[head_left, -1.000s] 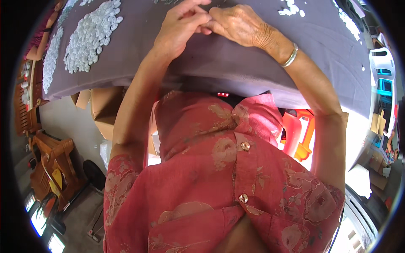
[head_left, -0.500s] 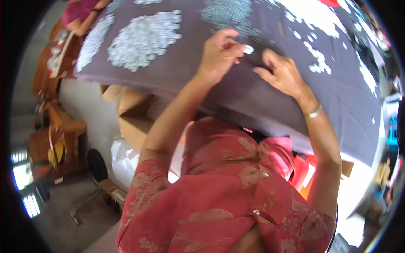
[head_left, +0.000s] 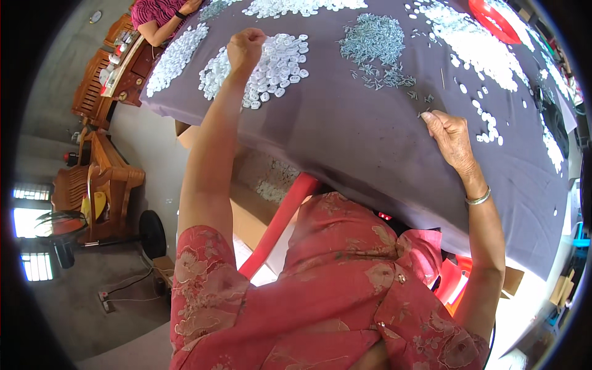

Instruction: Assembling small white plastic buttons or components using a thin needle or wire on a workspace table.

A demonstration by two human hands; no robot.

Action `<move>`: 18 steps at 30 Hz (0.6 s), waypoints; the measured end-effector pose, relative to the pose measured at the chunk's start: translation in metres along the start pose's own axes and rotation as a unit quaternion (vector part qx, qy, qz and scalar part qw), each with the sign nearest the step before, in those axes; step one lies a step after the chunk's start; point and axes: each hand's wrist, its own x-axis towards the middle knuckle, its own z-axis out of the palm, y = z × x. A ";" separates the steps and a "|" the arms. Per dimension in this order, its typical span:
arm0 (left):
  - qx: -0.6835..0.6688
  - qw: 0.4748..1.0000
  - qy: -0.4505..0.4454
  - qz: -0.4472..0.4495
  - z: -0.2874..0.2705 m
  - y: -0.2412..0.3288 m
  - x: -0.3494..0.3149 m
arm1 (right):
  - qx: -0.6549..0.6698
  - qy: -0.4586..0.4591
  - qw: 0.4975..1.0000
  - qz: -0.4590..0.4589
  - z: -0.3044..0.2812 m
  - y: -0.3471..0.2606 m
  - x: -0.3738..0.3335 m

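Observation:
My left hand (head_left: 245, 49) is over a pile of small white rounded plastic pieces (head_left: 280, 65) at the back left, its fingers drawn together. What those fingers hold, if anything, is hidden. On the right, my right hand (head_left: 451, 137) rests near the dark cloth with thumb and forefinger pinched. A tiny grey screw-like pin (head_left: 421, 115) shows at its fingertips. A few loose pins lie just beyond that hand, trailing off a heap of grey-green screw-like pins (head_left: 373, 43) at the back middle.
A dark cloth (head_left: 345, 129) covers the table. More white pieces (head_left: 475, 46) spread at the back right beside a red basin (head_left: 493, 21). Another white pile (head_left: 179, 58) lies far left, near a co-worker's arm (head_left: 163, 31). An open cardboard box (head_left: 253, 213) stands below the table edge.
My hands have parted. The left, which held a white piece near the middle, has moved left over the white pile; the right has closed into a pinch near the loose pins.

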 end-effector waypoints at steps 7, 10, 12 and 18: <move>0.072 0.995 0.070 -0.021 -0.004 -0.016 0.009 | -0.006 0.002 1.000 0.016 -0.001 0.007 -0.001; -0.103 0.992 0.067 -0.032 -0.008 -0.001 -0.004 | 0.021 0.030 0.999 -0.015 -0.012 0.009 -0.004; -0.186 0.982 0.026 -0.029 -0.003 0.024 -0.024 | 0.054 0.044 0.991 0.111 -0.034 0.002 -0.006; -0.310 0.934 -0.179 0.009 0.006 0.124 -0.114 | 0.071 0.209 0.975 0.026 -0.081 0.012 -0.002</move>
